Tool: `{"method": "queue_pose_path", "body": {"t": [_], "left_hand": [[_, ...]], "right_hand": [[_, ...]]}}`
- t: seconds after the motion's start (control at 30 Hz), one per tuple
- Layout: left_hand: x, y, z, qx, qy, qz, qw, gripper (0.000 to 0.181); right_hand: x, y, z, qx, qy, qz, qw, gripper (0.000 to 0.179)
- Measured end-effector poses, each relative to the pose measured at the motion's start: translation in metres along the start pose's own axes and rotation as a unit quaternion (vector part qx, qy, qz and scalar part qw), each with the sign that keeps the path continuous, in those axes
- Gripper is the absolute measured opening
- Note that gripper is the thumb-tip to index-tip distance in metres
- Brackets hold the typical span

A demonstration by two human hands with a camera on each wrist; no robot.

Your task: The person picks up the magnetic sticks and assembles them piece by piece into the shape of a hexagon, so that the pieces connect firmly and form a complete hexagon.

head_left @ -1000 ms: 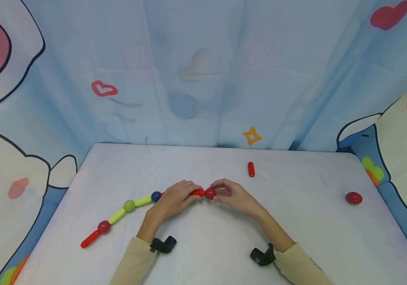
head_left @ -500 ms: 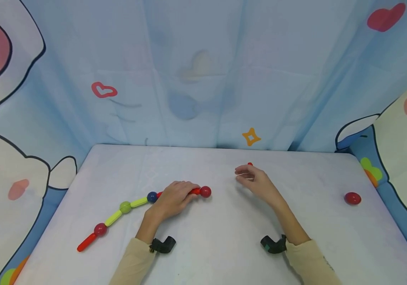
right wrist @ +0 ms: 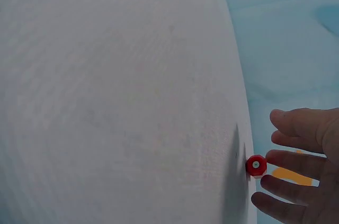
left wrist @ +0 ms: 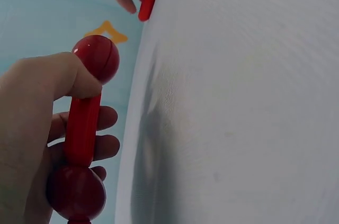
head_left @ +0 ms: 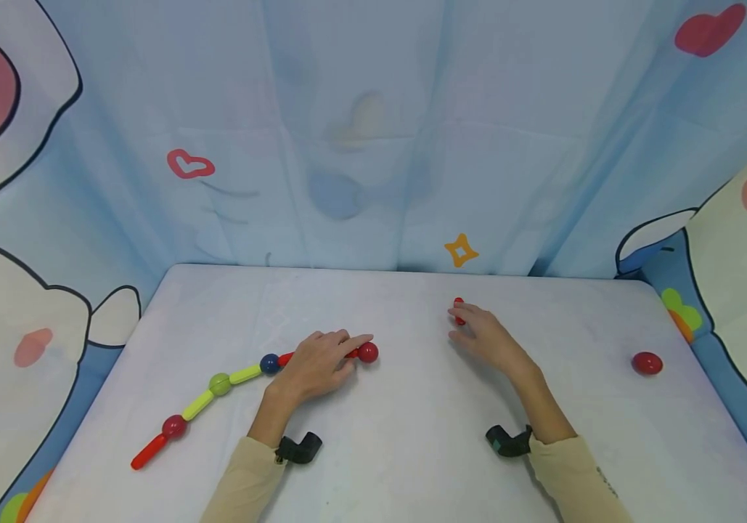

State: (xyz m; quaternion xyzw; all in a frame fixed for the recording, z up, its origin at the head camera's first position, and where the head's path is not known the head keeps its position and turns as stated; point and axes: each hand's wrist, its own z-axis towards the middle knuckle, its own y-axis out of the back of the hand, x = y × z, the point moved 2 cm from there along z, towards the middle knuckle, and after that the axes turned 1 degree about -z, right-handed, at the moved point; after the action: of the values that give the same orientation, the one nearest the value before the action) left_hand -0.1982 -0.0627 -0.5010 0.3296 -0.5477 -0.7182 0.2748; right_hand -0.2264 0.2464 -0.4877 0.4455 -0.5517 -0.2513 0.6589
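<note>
A chain of coloured balls and rods lies slantwise over the left half of the table. In the head view it runs from a red rod (head_left: 149,452) through a red ball (head_left: 174,426), yellow-green rods, a green ball (head_left: 219,384) and a blue ball (head_left: 269,364). My left hand (head_left: 316,365) covers part of it. In the left wrist view, thumb and fingers grip a red rod (left wrist: 83,128) between two red balls. My right hand (head_left: 494,341), fingers extended and apart, is at a loose red rod (right wrist: 256,164); whether a finger touches it I cannot tell.
A single red ball (head_left: 647,364) lies on the right side of the white-covered table (head_left: 406,450). Behind the table hangs a blue printed curtain (head_left: 360,181). Each wrist wears a black camera.
My right hand has left the chain's end ball and moved right and away from me to the loose red rod. The chain has slid slightly left with my left hand still holding it.
</note>
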Motion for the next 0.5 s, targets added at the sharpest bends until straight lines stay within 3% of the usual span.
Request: {"method": "queue_pose_path", "body": {"t": [0.27,0.5], "left_hand": [[0.0009,-0.0012,0.0003,0.005,-0.001,-0.021,0.9998,0.058],[0.0013,-0.0017,0.0014,0.005,-0.003,-0.021,0.9998,0.051]], "right_hand": [[0.0017,-0.0011,-0.0015,0.009,-0.030,-0.020,0.9993,0.048],[0.0003,0.0002,-0.0013,-0.006,-0.038,-0.028,0.9989,0.049]]}}
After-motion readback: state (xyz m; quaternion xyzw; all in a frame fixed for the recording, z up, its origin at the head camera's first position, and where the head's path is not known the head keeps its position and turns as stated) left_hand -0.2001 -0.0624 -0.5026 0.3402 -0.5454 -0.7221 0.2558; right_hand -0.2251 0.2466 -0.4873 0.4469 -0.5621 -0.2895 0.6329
